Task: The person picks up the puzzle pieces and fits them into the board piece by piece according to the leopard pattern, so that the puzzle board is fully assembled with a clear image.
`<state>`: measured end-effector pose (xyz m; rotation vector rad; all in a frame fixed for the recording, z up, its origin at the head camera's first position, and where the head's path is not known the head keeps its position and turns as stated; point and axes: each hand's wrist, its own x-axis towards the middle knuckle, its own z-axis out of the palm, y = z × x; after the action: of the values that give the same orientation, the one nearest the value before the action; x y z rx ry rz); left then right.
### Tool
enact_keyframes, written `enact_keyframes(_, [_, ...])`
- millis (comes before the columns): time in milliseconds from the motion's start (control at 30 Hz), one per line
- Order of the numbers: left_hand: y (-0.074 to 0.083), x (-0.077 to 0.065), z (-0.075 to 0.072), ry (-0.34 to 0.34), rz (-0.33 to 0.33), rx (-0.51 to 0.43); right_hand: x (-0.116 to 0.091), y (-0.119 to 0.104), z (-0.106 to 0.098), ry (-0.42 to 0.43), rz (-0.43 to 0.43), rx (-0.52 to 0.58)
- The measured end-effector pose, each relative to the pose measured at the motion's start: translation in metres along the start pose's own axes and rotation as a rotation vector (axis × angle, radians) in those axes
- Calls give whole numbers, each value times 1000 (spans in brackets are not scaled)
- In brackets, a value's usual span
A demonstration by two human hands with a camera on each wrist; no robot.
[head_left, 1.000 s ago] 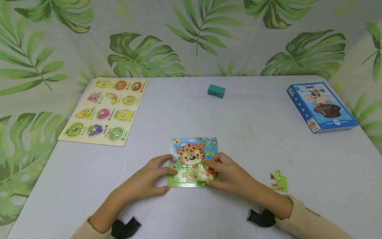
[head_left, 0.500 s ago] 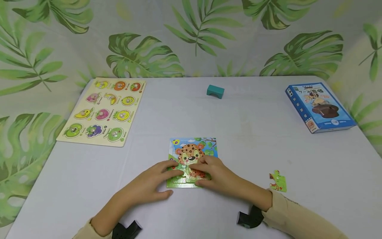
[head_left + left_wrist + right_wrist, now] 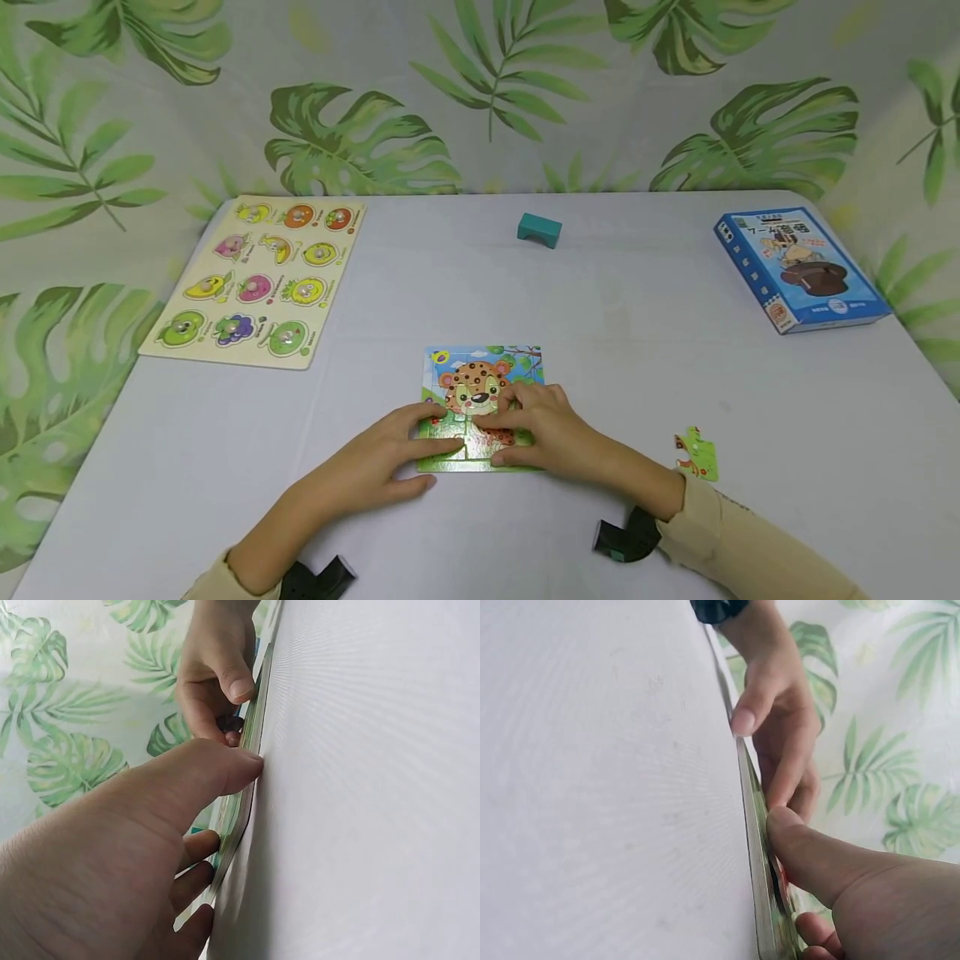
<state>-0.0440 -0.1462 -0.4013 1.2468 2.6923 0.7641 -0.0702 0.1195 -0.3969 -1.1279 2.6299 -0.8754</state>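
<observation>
A leopard jigsaw puzzle (image 3: 474, 385) lies in its flat tray near the middle of the table. My right hand (image 3: 551, 429) holds a puzzle piece (image 3: 483, 442) between thumb and index finger at the tray's lower middle. In the right wrist view, a dark gap shows under the piece's edge by the thumb (image 3: 795, 832). With fingers extended, my left hand (image 3: 382, 458) touches the puzzle's lower left, its thumb by the tray's near edge. One loose green puzzle piece (image 3: 697, 454) lies on the table to the right, beyond the right forearm.
At the left lies a fruit knob-puzzle board (image 3: 258, 287). A teal arch-shaped block (image 3: 539, 229) sits near the back edge. At the back right is a blue box (image 3: 802, 267). The white-covered table (image 3: 622, 317) meets leaf-patterned cloth (image 3: 360, 137) behind.
My right hand has moved left with the puzzle piece, bringing it down over the tray's lower middle. The left index and middle fingers have shifted right onto the puzzle.
</observation>
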Motion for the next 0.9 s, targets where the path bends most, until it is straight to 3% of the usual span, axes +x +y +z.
enact_keyframes(200, [-1,0,0,0,-10,-16,0,2,-1,-3,-46,-9])
enact_keyframes(600, [-1,0,0,7,-12,-22,-3,1,0,12,-39,-59])
enact_keyframes(900, [0,0,1,5,-13,-29,-3,7,1,19,-73,-12])
